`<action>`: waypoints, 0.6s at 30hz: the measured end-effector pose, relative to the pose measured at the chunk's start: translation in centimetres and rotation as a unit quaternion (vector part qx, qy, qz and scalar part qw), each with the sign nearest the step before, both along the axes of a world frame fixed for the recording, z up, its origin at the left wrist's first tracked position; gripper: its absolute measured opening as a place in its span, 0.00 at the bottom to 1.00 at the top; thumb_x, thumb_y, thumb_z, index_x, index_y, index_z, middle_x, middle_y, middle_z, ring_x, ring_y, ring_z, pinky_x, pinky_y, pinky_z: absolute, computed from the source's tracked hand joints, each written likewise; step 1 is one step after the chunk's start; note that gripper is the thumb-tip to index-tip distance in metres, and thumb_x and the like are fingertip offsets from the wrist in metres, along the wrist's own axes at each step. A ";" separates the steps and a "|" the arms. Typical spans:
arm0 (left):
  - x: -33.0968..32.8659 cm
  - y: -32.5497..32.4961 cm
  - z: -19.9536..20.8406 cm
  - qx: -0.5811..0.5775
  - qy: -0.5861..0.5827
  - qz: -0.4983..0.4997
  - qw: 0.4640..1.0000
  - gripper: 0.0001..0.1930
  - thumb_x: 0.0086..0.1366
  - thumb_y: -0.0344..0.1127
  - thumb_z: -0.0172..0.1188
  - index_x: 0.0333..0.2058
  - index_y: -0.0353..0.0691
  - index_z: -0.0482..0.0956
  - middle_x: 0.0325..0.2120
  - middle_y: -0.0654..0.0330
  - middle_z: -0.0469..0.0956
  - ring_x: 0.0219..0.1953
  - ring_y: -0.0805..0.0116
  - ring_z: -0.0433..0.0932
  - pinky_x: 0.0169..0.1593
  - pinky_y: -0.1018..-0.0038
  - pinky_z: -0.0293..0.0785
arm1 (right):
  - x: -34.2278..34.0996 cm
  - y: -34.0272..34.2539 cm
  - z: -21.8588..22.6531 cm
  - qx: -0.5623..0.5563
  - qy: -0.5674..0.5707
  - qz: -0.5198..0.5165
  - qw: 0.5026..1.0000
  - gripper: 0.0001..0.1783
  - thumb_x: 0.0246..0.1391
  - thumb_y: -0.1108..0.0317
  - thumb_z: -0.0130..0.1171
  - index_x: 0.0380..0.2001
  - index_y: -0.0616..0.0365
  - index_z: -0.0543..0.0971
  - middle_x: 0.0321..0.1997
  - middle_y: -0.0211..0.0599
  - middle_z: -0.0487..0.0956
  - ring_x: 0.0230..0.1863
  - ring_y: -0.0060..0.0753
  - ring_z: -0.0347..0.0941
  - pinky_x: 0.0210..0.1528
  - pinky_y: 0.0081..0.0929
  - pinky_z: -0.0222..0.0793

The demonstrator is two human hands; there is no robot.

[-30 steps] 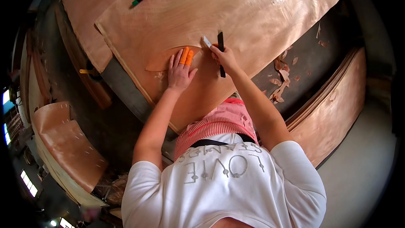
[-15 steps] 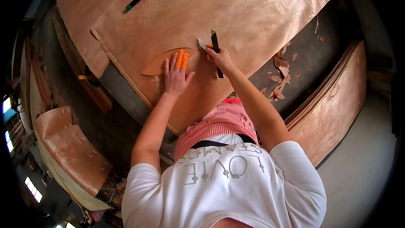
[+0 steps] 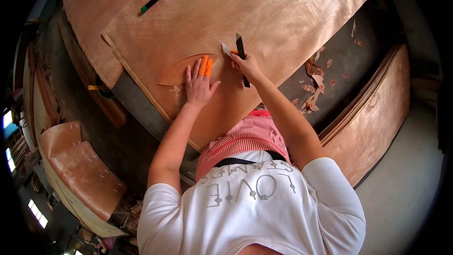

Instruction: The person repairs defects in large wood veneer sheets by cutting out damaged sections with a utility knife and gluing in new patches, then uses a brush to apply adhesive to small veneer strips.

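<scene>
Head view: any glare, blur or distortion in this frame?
Head view: pale glare on the sheet, strongest toward its upper right; head view: black tool reads crisp, no obvious motion blur; head view: fisheye bowing seems to show in the stack, rim falling to black; head view: window at lower left blown white, clutter around it dim and hard to make out.

Leaf-shaped brown piece, flat on larger tan sheet; slim black tool, pale blade, tips apart.

Bright windows at lower left, pale grey floor at right, dark tabletop
</scene>
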State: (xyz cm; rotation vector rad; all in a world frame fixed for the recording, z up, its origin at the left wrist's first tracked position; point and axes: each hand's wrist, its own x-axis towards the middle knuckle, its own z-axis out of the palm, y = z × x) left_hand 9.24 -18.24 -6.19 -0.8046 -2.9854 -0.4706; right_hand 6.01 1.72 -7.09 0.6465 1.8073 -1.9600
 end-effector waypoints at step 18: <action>0.3 0.5 -0.6 -0.007 0.004 0.005 1.000 0.37 0.56 0.50 0.54 0.58 0.34 0.55 0.60 0.53 0.52 0.63 0.58 0.50 0.62 0.54 0.40 | 0.0 0.0 0.0 0.015 -0.003 0.010 1.000 0.11 0.53 0.61 0.53 0.25 0.57 0.75 0.16 0.24 0.72 0.14 0.14 0.60 0.15 0.16 0.53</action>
